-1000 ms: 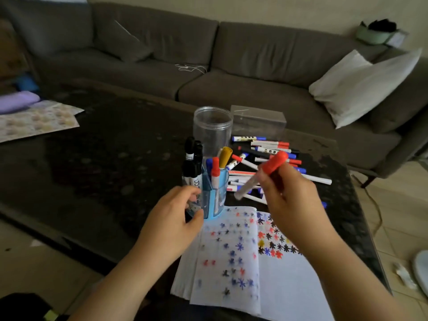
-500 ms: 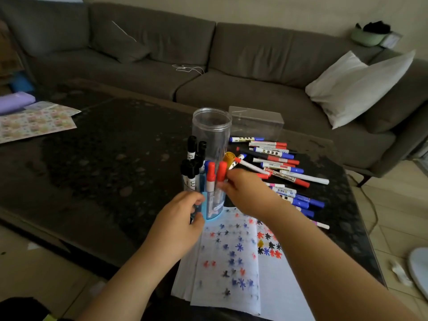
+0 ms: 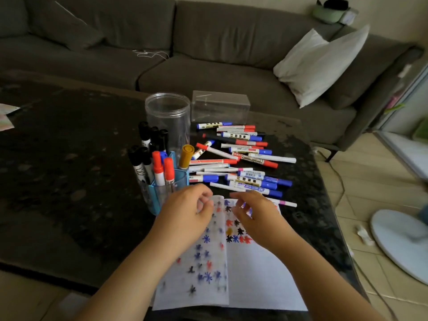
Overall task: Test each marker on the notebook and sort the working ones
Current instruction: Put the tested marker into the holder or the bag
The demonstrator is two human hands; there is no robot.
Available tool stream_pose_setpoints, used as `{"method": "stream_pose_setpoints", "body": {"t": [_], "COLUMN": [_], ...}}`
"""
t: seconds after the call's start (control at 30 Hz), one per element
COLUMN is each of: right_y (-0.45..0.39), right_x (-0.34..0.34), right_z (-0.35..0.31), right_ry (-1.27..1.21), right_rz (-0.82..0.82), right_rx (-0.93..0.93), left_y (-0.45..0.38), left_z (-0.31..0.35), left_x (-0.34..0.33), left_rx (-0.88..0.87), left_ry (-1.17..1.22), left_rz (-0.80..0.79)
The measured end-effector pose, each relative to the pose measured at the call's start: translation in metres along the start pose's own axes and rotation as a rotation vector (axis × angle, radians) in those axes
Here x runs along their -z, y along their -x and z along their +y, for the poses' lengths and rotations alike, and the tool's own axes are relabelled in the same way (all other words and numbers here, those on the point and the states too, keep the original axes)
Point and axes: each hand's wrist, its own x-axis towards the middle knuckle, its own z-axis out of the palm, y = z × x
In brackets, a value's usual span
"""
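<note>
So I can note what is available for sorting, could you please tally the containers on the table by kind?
Clear round jar: 1
Clear rectangular box: 1
Blue marker holder: 1
Total: 3

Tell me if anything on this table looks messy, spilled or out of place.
Nothing is spilled or broken. The loose markers lie scattered at mixed angles on the dark table behind the notebook, unlike those standing upright in the blue holder. A thin pink-tipped pen lies apart by the notebook's far right corner.
</note>
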Motion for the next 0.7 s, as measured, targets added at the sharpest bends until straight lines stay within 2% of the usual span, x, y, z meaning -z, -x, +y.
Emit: {"method": "stream_pose_setpoints", "body": {"t": [0.27, 0.53, 0.7], "right_y": [0.001, -0.018, -0.026], "right_x": [0.020, 0.016, 0.019], "right_z": [0.075, 0.094, 0.096], "right_ry": [0.144, 0.329, 0.216], "right_rz": [0.181, 0.097, 0.062], "right_rx": [-0.292, -0.302, -0.316], "left_y": [-0.029, -0.029, -0.033], "left_z": [0.032, 0.026, 0.025], "left_x": [-0.060, -0.079, -0.076], "left_rx": [-0.017, 0.002, 0.035], "left_ry": [0.021, -0.007, 0.005], "left_rz": [-0.080, -0.103, -0.115]}}
